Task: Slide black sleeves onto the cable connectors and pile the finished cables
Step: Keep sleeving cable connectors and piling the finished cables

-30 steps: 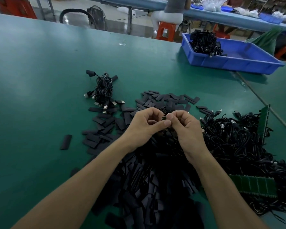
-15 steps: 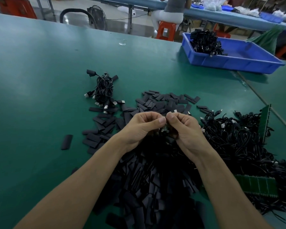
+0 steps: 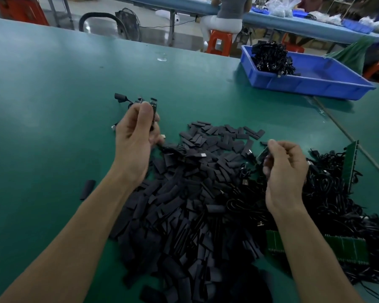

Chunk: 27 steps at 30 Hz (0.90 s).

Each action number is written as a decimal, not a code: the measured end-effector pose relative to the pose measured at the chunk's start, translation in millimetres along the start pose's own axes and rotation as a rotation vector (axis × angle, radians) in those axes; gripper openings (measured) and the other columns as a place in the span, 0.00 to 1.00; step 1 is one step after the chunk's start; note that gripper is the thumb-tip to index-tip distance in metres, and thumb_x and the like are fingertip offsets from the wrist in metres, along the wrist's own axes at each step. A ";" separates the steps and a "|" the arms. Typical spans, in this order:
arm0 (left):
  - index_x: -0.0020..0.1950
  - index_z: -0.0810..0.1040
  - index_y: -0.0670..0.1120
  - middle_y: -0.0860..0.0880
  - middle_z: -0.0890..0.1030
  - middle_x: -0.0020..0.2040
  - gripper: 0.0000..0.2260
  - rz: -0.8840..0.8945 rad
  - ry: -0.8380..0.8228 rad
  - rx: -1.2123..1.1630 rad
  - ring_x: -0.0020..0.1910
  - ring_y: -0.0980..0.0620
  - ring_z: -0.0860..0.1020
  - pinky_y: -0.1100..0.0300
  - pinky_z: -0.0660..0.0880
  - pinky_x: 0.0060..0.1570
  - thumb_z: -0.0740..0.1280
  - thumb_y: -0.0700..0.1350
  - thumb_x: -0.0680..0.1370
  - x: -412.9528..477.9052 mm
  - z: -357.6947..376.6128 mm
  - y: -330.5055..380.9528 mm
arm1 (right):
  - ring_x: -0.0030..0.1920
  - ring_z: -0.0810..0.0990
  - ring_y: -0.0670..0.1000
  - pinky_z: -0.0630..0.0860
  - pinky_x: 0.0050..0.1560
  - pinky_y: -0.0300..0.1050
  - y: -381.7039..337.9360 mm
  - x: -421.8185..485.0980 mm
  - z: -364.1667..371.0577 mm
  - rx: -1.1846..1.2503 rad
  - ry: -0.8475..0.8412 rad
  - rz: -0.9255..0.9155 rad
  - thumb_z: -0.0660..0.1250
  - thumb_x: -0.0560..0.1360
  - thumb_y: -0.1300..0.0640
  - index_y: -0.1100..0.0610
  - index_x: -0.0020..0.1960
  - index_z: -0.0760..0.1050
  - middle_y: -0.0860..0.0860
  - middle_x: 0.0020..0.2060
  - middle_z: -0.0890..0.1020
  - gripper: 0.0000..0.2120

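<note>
Pinching a sleeved cable connector (image 3: pixel 153 110) between thumb and curled fingers, the left hand (image 3: pixel 136 136) hovers just past the far-left edge of the sleeve heap (image 3: pixel 184 204), while the right hand (image 3: pixel 284 171), fingers curled, hangs over the heap's right edge beside the tangled cables (image 3: pixel 337 193), its hold unclear.

On the green table (image 3: pixel 53 106), the left hand (image 3: pixel 136 136) is raised and pinches a black cable connector (image 3: pixel 154 111) just above a small bundle of cables (image 3: pixel 120 97). The right hand (image 3: pixel 287 169) hovers with curled fingers over a tangle of black cables (image 3: pixel 337 193); whether it holds anything is unclear. Between the forearms lies a heap of black sleeves (image 3: pixel 195 215), and one stray sleeve (image 3: pixel 87 189) lies apart to the left. A blue tray (image 3: pixel 311 84) holding more cables (image 3: pixel 271 57) sits far right.
</note>
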<state>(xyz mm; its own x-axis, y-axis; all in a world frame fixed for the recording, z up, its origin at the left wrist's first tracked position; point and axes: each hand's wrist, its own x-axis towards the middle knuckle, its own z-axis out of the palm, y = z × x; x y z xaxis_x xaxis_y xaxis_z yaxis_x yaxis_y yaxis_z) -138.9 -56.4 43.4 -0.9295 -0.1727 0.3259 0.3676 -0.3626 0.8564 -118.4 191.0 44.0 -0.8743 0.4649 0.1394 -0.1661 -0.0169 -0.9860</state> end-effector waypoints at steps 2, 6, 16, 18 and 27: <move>0.40 0.79 0.57 0.55 0.71 0.30 0.13 0.125 0.034 0.226 0.28 0.57 0.65 0.60 0.69 0.32 0.60 0.53 0.82 -3.9 -3.8 1.5 | 0.29 0.72 0.41 0.70 0.36 0.37 -0.9 -4.8 -1.2 -0.113 -0.229 -0.067 0.65 0.81 0.59 0.50 0.38 0.77 0.42 0.28 0.76 0.13; 0.50 0.77 0.56 0.63 0.77 0.35 0.10 0.226 -0.118 0.558 0.32 0.63 0.71 0.71 0.68 0.34 0.56 0.52 0.83 -19.3 -2.3 -6.8 | 0.25 0.75 0.41 0.72 0.32 0.31 -1.2 -14.0 10.0 -0.563 -0.625 -0.108 0.63 0.81 0.43 0.51 0.36 0.80 0.48 0.26 0.80 0.19; 0.67 0.78 0.46 0.57 0.78 0.49 0.13 0.058 -0.298 0.827 0.49 0.60 0.76 0.71 0.70 0.49 0.63 0.40 0.83 -20.3 -7.0 -24.8 | 0.61 0.75 0.53 0.72 0.60 0.49 11.4 -27.9 31.4 -1.305 -0.740 -0.260 0.70 0.78 0.45 0.49 0.68 0.74 0.50 0.58 0.76 0.21; 0.68 0.78 0.46 0.54 0.78 0.48 0.14 0.038 -0.307 0.848 0.48 0.56 0.76 0.67 0.72 0.49 0.64 0.40 0.83 -19.5 -6.9 -26.3 | 0.61 0.74 0.54 0.73 0.62 0.50 12.0 -27.4 29.7 -1.299 -0.731 -0.226 0.71 0.77 0.45 0.49 0.69 0.72 0.51 0.58 0.76 0.23; 0.58 0.73 0.62 0.59 0.84 0.43 0.14 -0.008 -0.281 0.727 0.45 0.56 0.82 0.59 0.78 0.51 0.68 0.42 0.81 -18.2 -6.8 -23.1 | 0.57 0.80 0.51 0.76 0.59 0.51 11.8 -25.2 25.6 -1.186 -0.732 -0.205 0.74 0.75 0.51 0.48 0.59 0.81 0.45 0.51 0.81 0.13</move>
<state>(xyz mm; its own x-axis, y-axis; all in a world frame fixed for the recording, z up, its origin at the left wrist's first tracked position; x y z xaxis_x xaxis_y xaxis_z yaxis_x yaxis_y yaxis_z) -130.3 -51.1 14.9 -0.9403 0.1015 0.3248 0.3395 0.3449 0.8751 -110.1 156.4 31.3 -0.9787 -0.1971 -0.0581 -0.1606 0.9101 -0.3820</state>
